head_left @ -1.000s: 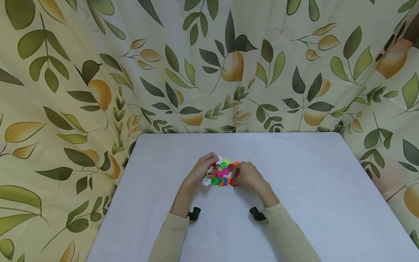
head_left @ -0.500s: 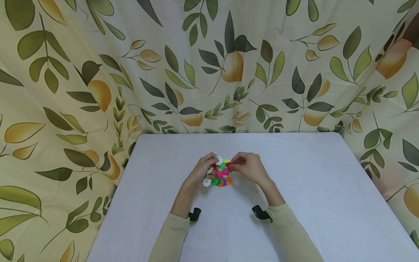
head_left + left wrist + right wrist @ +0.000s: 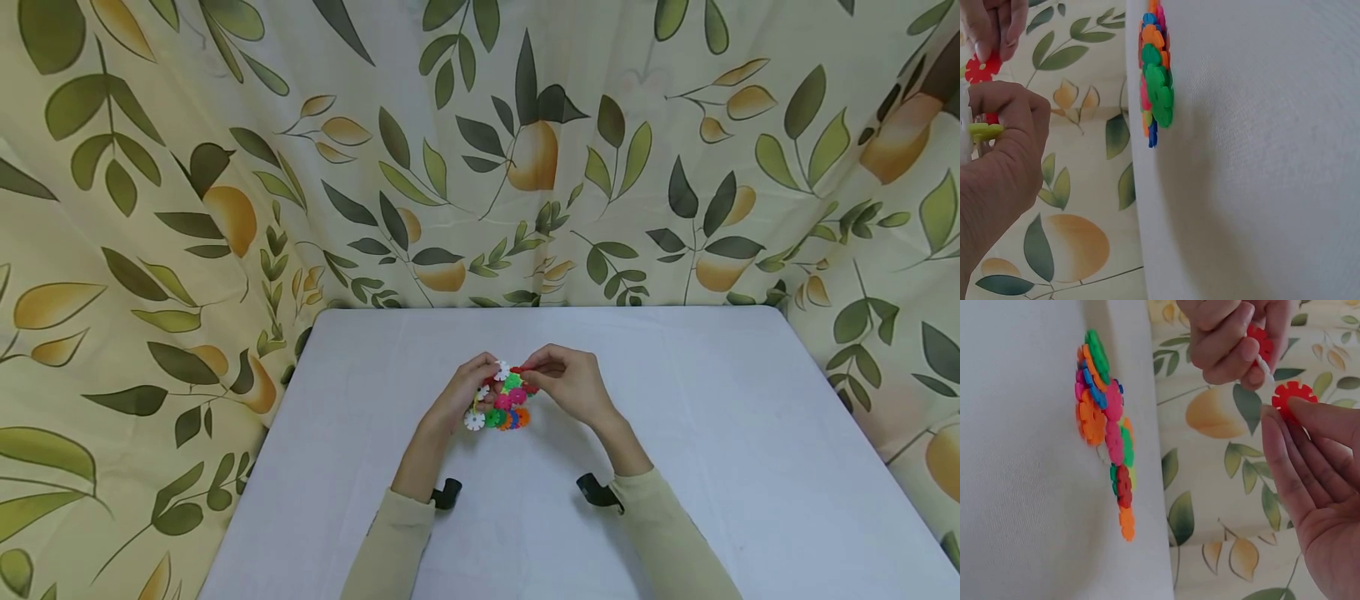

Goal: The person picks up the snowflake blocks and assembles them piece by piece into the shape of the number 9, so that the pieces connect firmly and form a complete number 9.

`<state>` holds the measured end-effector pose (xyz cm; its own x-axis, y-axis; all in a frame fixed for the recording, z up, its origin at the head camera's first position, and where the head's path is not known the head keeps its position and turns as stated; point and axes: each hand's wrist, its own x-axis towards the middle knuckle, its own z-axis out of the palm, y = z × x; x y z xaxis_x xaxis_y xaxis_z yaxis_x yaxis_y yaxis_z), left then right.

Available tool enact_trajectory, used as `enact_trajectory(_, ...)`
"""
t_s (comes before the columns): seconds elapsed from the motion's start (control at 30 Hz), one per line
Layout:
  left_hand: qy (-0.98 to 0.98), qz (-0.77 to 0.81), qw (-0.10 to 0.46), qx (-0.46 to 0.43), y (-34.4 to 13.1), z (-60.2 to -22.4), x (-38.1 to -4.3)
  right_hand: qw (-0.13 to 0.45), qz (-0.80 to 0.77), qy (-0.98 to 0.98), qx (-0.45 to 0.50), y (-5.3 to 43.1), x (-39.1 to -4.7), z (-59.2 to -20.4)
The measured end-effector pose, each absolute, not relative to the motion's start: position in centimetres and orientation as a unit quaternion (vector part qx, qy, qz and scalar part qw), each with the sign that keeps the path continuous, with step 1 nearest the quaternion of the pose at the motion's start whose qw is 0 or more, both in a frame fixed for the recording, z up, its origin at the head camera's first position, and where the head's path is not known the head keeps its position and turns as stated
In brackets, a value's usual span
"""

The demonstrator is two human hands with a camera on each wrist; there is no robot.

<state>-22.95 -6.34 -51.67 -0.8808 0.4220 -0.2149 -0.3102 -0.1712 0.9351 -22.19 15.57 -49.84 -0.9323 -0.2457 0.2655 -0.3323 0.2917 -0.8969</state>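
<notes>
- The left hand (image 3: 459,393) had its fingers curled round a small toothed piece: white discs (image 3: 502,371) showed at its fingertips and down along its palm side.
- A second red disc (image 3: 1260,344) sat within those same curled fingers, and a yellow disc (image 3: 985,130) poked out edge-on against them; how all these were joined could not be told.
- The right hand (image 3: 573,383) was pinching a red disc (image 3: 1291,390) between thumb and fingertips, the other fingers lying alongside, nearly straight.
- That red disc was just beside the left fingers; whether it touched the piece there could not be told.
- Below both sets of fingers, a heap of coloured discs (image 3: 1112,419) rested on the table (image 3: 712,400), overlapping in orange, blue, green, pink, yellow and dark red.
- Nearer the person than the fingers, a black gadget (image 3: 447,494) jutted inward at the left wrist and another black gadget (image 3: 598,490) at the right.
- Behind those wrists, pale sleeves (image 3: 671,529) covered the forearms.
- Well beyond the fingertips, past the table's far edge, hung a curtain (image 3: 465,225) printed with leaves and orange fruit.
</notes>
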Motion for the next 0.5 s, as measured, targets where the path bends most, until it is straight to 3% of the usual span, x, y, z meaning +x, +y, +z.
enact_trajectory(0.5,0.566,0.782,0.254,0.054,-6.27,-51.52,-22.77,0.052,0.576,-0.793,0.189,15.58,-22.27,-50.15)
